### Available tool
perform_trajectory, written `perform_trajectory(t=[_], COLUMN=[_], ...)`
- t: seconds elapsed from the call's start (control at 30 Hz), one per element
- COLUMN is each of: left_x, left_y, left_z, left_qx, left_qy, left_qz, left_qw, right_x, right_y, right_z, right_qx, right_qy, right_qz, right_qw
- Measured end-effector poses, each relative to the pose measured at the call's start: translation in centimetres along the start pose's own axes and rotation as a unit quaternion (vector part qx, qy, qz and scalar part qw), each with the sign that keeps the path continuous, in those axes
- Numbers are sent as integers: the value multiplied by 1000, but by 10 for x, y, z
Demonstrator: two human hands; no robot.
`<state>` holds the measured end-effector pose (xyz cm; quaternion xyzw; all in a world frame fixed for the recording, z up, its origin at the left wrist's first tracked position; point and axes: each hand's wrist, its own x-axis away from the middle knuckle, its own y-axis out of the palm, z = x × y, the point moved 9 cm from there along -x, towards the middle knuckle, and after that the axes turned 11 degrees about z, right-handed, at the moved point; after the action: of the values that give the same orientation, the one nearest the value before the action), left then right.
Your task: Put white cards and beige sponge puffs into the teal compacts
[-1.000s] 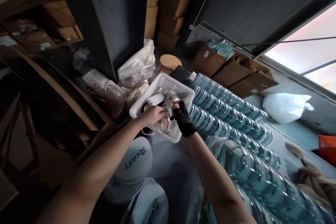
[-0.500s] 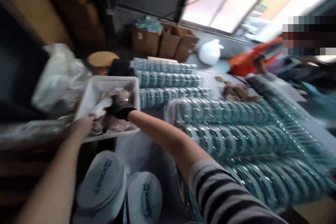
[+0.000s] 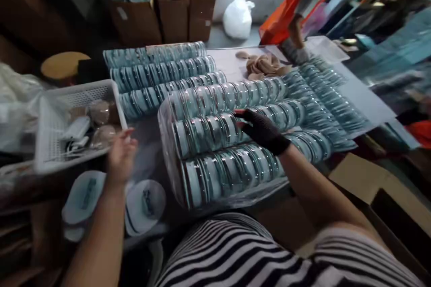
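My right hand (image 3: pixel 261 129), in a black fingerless glove, rests over rows of round teal-rimmed tins (image 3: pixel 215 130) standing on edge in a clear plastic tray. It appears empty, fingers spread. My left hand (image 3: pixel 120 154), bare and blurred, hovers just right of a white plastic basket (image 3: pixel 50 143) that holds small wrapped items and a white object. Its fingers are apart and it holds nothing. My striped shirt fills the bottom of the view.
More rows of tins (image 3: pixel 158 71) cover the table behind and to the right. Round white lids (image 3: pixel 144 199) lie below the basket. Cardboard boxes (image 3: pixel 168 9) and a white bag (image 3: pixel 238 15) stand at the back. Another person's hand (image 3: pixel 296 31) reaches in at the far right.
Both hands have left the white basket. My right hand swung right onto the rows of tins, my left drew back beside the basket. The camera turned right toward the table.
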<state>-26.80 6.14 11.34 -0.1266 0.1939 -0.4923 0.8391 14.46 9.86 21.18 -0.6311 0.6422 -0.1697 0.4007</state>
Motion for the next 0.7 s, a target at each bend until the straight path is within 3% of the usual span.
perform_trajectory(t=[0.1,0.17,0.27,0.37,0.47,0.53,0.6,0.67,0.7], left_x=[112,168,200,195,187,186,187,187,187], left_y=[43,67,80,77,75,76,80,85,86], left_z=[14,13,9,6,2,-3,-10,-17,-19], left_qx=[103,95,87,104,131,158,199,235,248], left_qy=[-38,-66,-79,-86,-112,-135,-158,-170,-170], left_qz=[-66,-60,3,42,58,68,71,66,60], left_qw=[992,991,993,990,983,976,964,955,952], right_x=[65,96,122,123,104,91,85,83,78], right_y=[-48,-55,-39,-24,-15,8,54,108,130], right_z=[70,100,123,125,104,66,12,-38,-59], right_qx=[87,127,176,186,173,141,105,115,114], right_qy=[-5,-31,-85,-127,-123,-130,-164,-184,-181], right_qz=[55,60,8,-32,-22,-57,-162,-272,-288], right_qw=[995,990,981,974,977,980,967,937,933])
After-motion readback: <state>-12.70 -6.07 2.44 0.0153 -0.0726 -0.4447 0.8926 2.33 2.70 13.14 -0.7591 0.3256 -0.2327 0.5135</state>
